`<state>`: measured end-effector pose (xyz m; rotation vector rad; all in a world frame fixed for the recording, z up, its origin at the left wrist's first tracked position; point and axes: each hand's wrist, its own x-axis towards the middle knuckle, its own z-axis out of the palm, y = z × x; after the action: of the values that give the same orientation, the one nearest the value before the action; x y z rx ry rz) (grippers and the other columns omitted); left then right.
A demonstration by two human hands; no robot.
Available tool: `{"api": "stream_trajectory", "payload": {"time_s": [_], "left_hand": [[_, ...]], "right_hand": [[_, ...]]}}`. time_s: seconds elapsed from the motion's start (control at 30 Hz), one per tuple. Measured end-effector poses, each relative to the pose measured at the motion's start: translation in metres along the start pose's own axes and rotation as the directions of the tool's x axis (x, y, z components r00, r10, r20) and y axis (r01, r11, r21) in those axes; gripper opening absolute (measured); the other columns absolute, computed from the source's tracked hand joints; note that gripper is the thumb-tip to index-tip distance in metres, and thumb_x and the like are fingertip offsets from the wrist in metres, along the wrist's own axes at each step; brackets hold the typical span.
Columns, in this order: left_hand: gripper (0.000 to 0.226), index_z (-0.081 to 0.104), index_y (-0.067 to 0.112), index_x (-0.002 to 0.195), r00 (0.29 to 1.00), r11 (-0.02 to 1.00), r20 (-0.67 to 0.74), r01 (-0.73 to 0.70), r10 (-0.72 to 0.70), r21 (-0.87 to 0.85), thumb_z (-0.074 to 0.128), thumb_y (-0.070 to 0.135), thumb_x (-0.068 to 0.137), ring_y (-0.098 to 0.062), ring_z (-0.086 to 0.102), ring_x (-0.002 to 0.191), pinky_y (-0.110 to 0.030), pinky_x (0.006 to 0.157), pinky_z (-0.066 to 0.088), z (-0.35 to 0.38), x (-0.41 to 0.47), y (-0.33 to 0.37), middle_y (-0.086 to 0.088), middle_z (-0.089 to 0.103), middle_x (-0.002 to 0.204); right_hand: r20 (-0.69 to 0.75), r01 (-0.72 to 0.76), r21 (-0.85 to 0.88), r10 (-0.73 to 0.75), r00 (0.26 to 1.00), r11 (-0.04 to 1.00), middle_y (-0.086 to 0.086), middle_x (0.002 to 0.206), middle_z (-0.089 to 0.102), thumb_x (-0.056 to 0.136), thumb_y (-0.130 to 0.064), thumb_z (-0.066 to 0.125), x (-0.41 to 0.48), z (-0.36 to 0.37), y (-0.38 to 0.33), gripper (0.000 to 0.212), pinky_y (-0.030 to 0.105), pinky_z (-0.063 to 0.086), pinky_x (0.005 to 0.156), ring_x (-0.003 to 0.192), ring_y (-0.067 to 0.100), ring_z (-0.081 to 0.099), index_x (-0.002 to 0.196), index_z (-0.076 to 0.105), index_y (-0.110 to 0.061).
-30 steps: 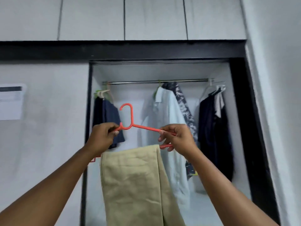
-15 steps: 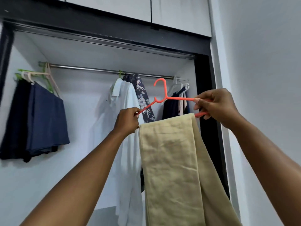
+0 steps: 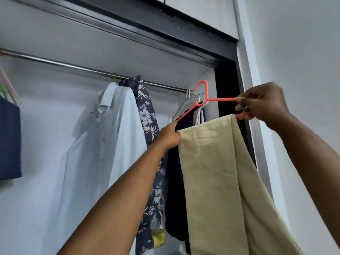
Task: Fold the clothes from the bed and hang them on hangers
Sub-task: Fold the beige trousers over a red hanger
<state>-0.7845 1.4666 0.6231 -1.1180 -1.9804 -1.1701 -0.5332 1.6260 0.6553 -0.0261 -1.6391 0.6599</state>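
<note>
Moved since 0.5 s ago: the orange hanger (image 3: 207,97) and both hands are higher and nearer the right end of the rail (image 3: 73,66), and the wardrobe fills more of the view.

Wardrobe frame (image 3: 228,80): black, passing behind the right-hand grip; its lower part is cut off.

Beige trousers (image 3: 211,172): folded over the hanger's bottom bar, hanging down between the two grips. They cover the bar, and their hems run out of view at the bottom.

White shirt (image 3: 110,126): hangs left of the left-hand grip on a green hook.

Floral shirt (image 3: 147,115): between the white shirt and the left grip, partly hidden by the left forearm.

Dark garments (image 3: 174,181): directly behind the left grip, largely hidden by the trousers; I cannot tell how many.

Navy garment (image 3: 9,140): far left of both grips, cut by the frame edge.

Hanger hook: above and between the grips, beside the rail's right end. Cannot tell if it is over the rail, as the rail end is hidden among white hangers (image 3: 184,103).

Right hand (image 3: 265,103): fingers curled round the hanger's right corner.

Left hand (image 3: 169,135): clenched on the hanger's left corner, fingers hidden behind the hand.
</note>
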Motion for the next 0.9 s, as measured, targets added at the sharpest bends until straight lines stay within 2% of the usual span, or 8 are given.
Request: {"api": "stream_trajectory", "payload": {"time_s": [0.13,0.27,0.43,0.5,0.57,0.7,0.77,0.9], "left_hand": [[0.054,0.037,0.025,0.158,0.995,0.982,-0.004,0.097,-0.098,-0.161,0.047,0.037,0.106,-0.033,0.049,0.140,-0.040,0.114,0.041,0.024,0.039,-0.028,-0.008,0.049,0.155],[0.054,0.038,0.021,0.156,0.988,0.964,-0.020,0.145,-0.153,-0.223,0.042,0.042,0.106,-0.037,0.048,0.138,-0.046,0.114,0.040,0.053,0.073,-0.054,-0.013,0.049,0.154],[0.054,0.035,0.013,0.154,0.962,0.942,-0.101,0.224,-0.255,-0.248,0.041,0.031,0.104,-0.041,0.049,0.135,-0.049,0.112,0.042,0.076,0.107,-0.076,-0.020,0.048,0.151],[0.059,0.025,0.012,0.160,0.949,0.938,-0.117,0.262,-0.293,-0.225,0.040,0.028,0.105,-0.042,0.039,0.143,-0.051,0.116,0.035,0.077,0.119,-0.081,-0.023,0.038,0.157],[0.064,0.017,0.016,0.164,0.951,0.951,-0.141,0.246,-0.274,-0.188,0.038,0.024,0.104,-0.041,0.029,0.150,-0.053,0.121,0.027,0.076,0.133,-0.087,-0.021,0.030,0.163],[0.057,0.040,0.021,0.154,0.953,0.969,-0.198,0.205,-0.229,-0.136,0.038,0.024,0.097,-0.039,0.045,0.139,-0.053,0.115,0.040,0.079,0.162,-0.094,-0.016,0.049,0.151],[0.051,0.046,0.020,0.151,0.955,0.973,-0.208,0.188,-0.212,-0.133,0.038,0.024,0.101,-0.037,0.047,0.137,-0.050,0.116,0.040,0.085,0.174,-0.094,-0.014,0.051,0.149],[0.046,0.052,0.018,0.146,0.948,0.973,-0.243,0.174,-0.207,-0.150,0.037,0.025,0.103,-0.037,0.051,0.134,-0.045,0.113,0.042,0.094,0.197,-0.093,-0.014,0.055,0.147]], "right_hand": [[-0.077,-0.019,-0.013,0.018,0.997,1.000,0.014,0.076,0.076,0.097,-0.009,0.073,0.030,0.042,0.009,0.006,0.025,0.057,0.048,0.057,0.026,0.075,0.095,0.075,-0.003],[-0.149,-0.035,-0.017,0.032,0.988,0.999,0.014,0.077,0.076,0.099,-0.008,0.071,0.062,0.083,0.024,0.010,0.027,0.058,0.050,0.057,0.024,0.075,0.092,0.075,-0.002],[-0.172,-0.048,-0.009,0.045,0.984,0.999,0.018,0.076,0.075,0.098,0.000,0.067,0.108,0.138,0.044,0.016,0.031,0.059,0.053,0.054,0.028,0.074,0.083,0.073,0.002],[-0.175,-0.040,-0.004,0.039,0.984,0.999,0.019,0.073,0.074,0.096,0.003,0.067,0.127,0.158,0.048,0.019,0.031,0.059,0.051,0.052,0.029,0.074,0.078,0.072,0.003],[-0.187,-0.055,0.002,0.054,0.981,0.999,0.018,0.069,0.074,0.093,0.005,0.068,0.145,0.176,0.053,0.020,0.037,0.063,0.056,0.051,0.031,0.073,0.074,0.072,0.002],[-0.258,-0.075,-0.053,0.059,0.964,0.996,0.012,0.067,0.073,0.086,0.002,0.075,0.180,0.211,0.060,0.013,0.043,0.065,0.058,0.056,0.026,0.074,0.074,0.073,-0.003],[-0.291,-0.058,-0.109,0.024,0.956,0.992,0.009,0.068,0.072,0.086,-0.001,0.075,0.194,0.225,0.065,0.008,0.038,0.065,0.058,0.060,0.023,0.073,0.079,0.074,-0.005],[-0.276,-0.021,-0.154,-0.022,0.961,0.988,0.008,0.069,0.068,0.091,-0.002,0.074,0.216,0.248,0.074,0.015,0.027,0.053,0.049,0.058,0.021,0.069,0.079,0.067,-0.007]]}}
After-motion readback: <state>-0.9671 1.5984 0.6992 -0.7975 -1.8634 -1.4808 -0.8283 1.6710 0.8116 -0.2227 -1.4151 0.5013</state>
